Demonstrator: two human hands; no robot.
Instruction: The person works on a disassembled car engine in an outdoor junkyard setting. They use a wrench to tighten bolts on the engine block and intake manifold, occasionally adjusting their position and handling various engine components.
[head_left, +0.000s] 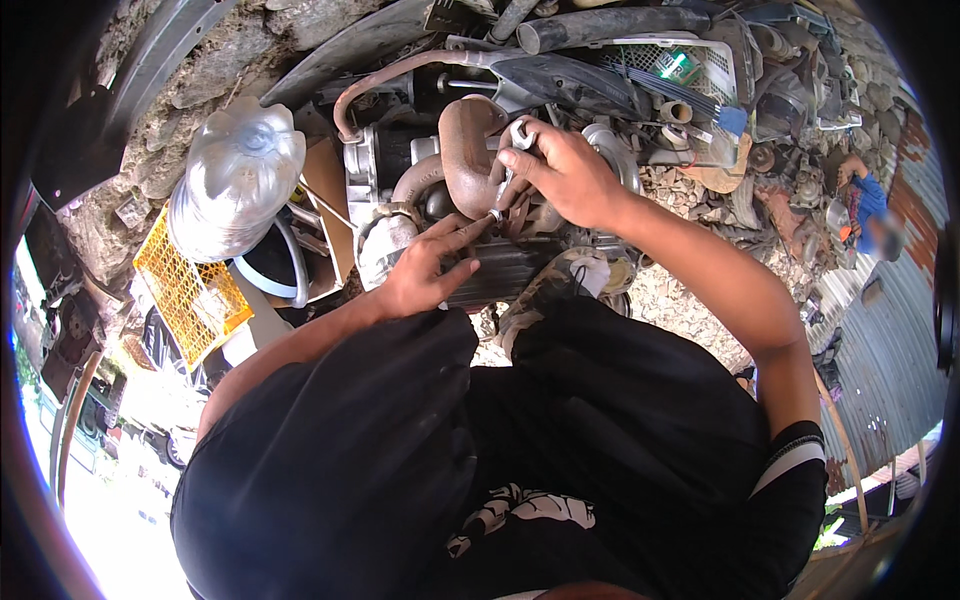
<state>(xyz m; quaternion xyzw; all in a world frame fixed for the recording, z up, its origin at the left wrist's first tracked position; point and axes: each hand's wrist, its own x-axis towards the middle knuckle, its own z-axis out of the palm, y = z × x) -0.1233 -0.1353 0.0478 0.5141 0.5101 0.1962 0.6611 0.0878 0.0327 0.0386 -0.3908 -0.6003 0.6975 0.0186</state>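
An engine (495, 272) with a thick rusty pipe (463, 150) lies in front of me. My right hand (570, 172) is closed around a silver wrench (521, 134) beside the pipe. One end of the wrench sticks up past my thumb; the other reaches down to a small bright fastener (496, 214) at the pipe's base. My left hand (428, 262) rests on the engine from the left. Its fingers are stretched toward that fastener, and its thumb stands apart. Whether the left fingertips touch the fastener or the wrench I cannot tell.
On the left stand a large clear plastic bottle (235, 180), a yellow plastic crate (190, 290) and a cardboard box (328, 205). A white basket (725, 75) with scrap lies far right, near a black tube (615, 26). Gravel (700, 290) covers the ground; another person (872, 220) is beyond it.
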